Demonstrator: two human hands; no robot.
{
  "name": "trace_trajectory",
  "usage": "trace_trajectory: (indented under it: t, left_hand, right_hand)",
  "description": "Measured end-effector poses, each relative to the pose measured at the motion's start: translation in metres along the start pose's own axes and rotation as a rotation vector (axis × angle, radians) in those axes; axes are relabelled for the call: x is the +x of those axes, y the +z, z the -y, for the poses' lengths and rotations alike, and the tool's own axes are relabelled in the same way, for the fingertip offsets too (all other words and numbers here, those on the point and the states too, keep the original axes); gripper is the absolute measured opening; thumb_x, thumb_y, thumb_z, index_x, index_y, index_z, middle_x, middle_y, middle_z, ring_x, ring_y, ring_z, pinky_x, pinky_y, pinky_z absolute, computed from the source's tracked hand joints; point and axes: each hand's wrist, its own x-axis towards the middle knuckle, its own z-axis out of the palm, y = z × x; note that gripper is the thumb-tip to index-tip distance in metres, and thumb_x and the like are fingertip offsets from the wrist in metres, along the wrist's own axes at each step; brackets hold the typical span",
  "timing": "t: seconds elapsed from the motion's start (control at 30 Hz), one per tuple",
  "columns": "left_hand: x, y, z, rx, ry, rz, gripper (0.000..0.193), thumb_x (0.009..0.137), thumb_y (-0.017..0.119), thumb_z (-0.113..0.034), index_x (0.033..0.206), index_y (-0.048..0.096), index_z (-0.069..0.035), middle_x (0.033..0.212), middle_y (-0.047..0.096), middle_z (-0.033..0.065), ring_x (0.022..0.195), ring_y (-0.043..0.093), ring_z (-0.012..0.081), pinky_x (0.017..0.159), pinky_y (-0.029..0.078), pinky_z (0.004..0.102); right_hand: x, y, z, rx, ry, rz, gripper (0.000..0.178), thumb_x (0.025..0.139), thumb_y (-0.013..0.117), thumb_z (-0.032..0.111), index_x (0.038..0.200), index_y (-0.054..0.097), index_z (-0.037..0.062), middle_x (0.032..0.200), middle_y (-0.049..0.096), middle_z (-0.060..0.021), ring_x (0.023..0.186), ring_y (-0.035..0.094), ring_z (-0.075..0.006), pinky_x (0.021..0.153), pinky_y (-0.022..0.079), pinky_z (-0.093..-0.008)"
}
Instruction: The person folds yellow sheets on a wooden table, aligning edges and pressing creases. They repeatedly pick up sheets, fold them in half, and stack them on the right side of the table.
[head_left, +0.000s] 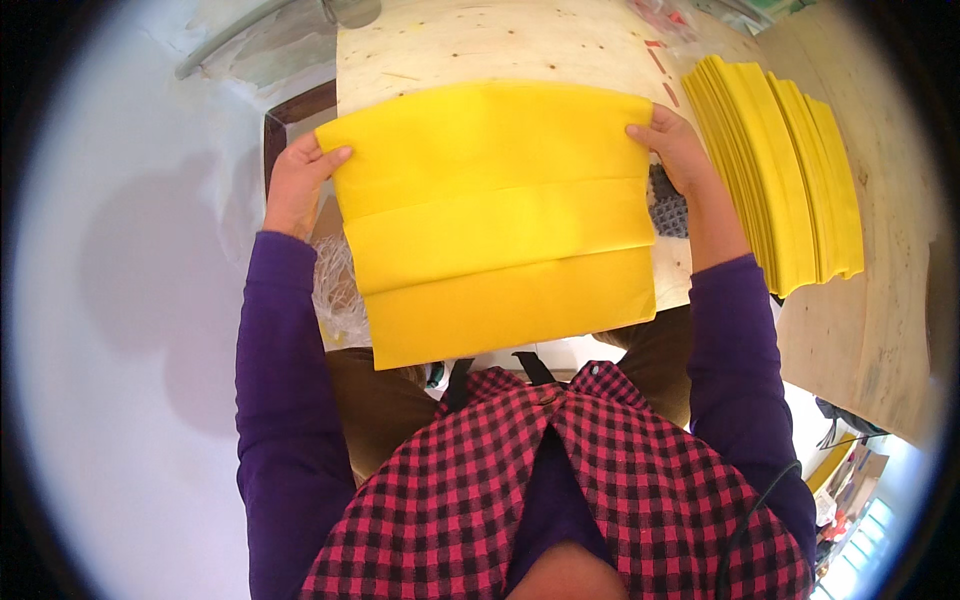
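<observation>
A yellow folded cloth (500,210) is stretched between my two hands, over the near edge of the table and above my lap. Two crosswise creases or fold edges run across it. At its far left corner, my left hand (300,175) pinches it, thumb on top. My right hand (675,145) grips the far right corner in the same way. The fingers under the cloth are hidden. To the right of my right hand stands a row of yellow folded cloths (790,180), packed side by side on the table.
The pale wooden table (440,50) reaches away and to the right. A grey textured piece (670,215) lies partly under the cloth by my right wrist. White stringy scraps (338,290) hang at the left, near the white wall (130,300). Clear plastic (660,15) lies at the back.
</observation>
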Motion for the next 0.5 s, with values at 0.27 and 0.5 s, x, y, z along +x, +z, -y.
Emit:
trace_trajectory:
  t: [0.27, 0.5]
  left_hand:
    - [-0.013, 0.007, 0.011, 0.056, 0.078, -0.117, 0.024, 0.083, 0.067, 0.001, 0.107, 0.066, 0.005, 0.102, 0.07, 0.007, 0.089, 0.063, 0.0101, 0.082, 0.048, 0.0239]
    - [-0.027, 0.002, 0.002, 0.355, 0.197, -0.157, 0.021, 0.082, 0.068, 0.001, 0.103, 0.07, 0.0, 0.102, 0.07, 0.0053, 0.09, 0.062, 0.0108, 0.08, 0.048, 0.0247]
  right_hand:
    - [-0.001, 0.006, -0.011, -0.038, 0.075, -0.05, 0.029, 0.084, 0.069, 0.006, 0.112, 0.064, -0.0002, 0.105, 0.068, -0.0049, 0.093, 0.062, -0.0128, 0.087, 0.046, -0.0278]
    - [-0.007, 0.005, -0.002, -0.032, -0.05, -0.019, 0.02, 0.082, 0.07, 0.003, 0.102, 0.069, 0.0004, 0.098, 0.069, -0.0034, 0.087, 0.063, -0.0123, 0.082, 0.049, -0.0261]
